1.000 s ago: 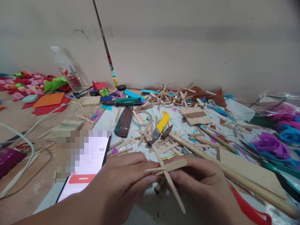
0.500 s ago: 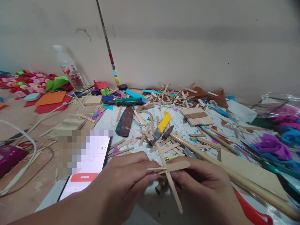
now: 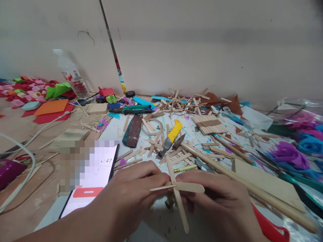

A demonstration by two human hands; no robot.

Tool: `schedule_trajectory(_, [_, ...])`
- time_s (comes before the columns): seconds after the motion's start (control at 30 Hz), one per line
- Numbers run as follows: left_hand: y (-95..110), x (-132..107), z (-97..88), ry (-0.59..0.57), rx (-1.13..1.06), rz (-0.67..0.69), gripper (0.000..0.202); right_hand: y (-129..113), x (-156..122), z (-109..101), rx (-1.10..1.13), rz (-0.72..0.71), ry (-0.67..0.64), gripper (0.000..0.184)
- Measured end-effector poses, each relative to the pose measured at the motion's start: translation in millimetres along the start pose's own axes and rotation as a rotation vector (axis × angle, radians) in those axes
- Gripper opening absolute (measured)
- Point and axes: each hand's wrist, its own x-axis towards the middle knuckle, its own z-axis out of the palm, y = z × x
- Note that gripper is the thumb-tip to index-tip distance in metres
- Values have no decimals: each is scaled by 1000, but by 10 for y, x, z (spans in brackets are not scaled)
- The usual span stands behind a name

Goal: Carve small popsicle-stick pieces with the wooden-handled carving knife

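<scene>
Both hands meet low in the middle of the head view over a cross of wooden craft sticks (image 3: 176,193). My left hand (image 3: 133,193) pinches the thin left arm of the cross with closed fingers. On the other side, my right hand (image 3: 214,198) grips the wide stick with thumb and fingers closed on it. A long stick of the cross runs from upper left down to lower right between the hands. Just below it a small brown object (image 3: 170,201) lies on the white work sheet (image 3: 156,225).
A lit phone (image 3: 92,178) lies left of my hands. Beyond them sit a yellow-handled knife (image 3: 171,136), loose sticks (image 3: 181,102), a stick panel (image 3: 209,124), a tape ring (image 3: 151,127) and a long wooden board (image 3: 267,183). Paper flowers (image 3: 295,154) at right, bottle (image 3: 72,75) and coloured paper (image 3: 51,107) at left.
The stick cross has turned a little: the wide stick now lies nearly level and the long stick's lower end has swung left. Both hands stay closed on it.
</scene>
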Motion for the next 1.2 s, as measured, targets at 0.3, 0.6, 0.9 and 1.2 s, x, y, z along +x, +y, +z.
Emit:
schedule_trajectory(0.3, [-21, -8, 24, -41, -95, -14, 26, -13, 14, 8, -37, -4, -53, 21])
schedule_trajectory(0.6, [-49, -37, 41, -42, -88, -101, 28, 19, -23, -1, -58, 1, -6, 22])
schedule_trajectory(0.9, [2, 38, 31, -15, -61, -23, 33, 49, -21, -9, -44, -67, -28, 17])
schedule_trajectory(1.2, [-15, -36, 21, -57, -160, -65, 26, 71, -23, -19, -66, -280, -11, 28])
